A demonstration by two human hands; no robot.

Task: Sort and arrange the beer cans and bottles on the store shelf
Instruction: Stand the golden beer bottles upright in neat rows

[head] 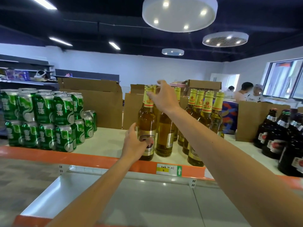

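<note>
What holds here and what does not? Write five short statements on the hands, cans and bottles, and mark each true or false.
1. The left hand grips the body of the front golden bottle. True.
2. The green cans are stacked in two layers. True.
3. The right hand holds a green can. False: it is up at the necks of the golden bottles and holds no can.
4. The dark bottles stand to the left of the cans. False: they stand at the far right of the shelf.
5. The shelf's front strip is orange. True.
</note>
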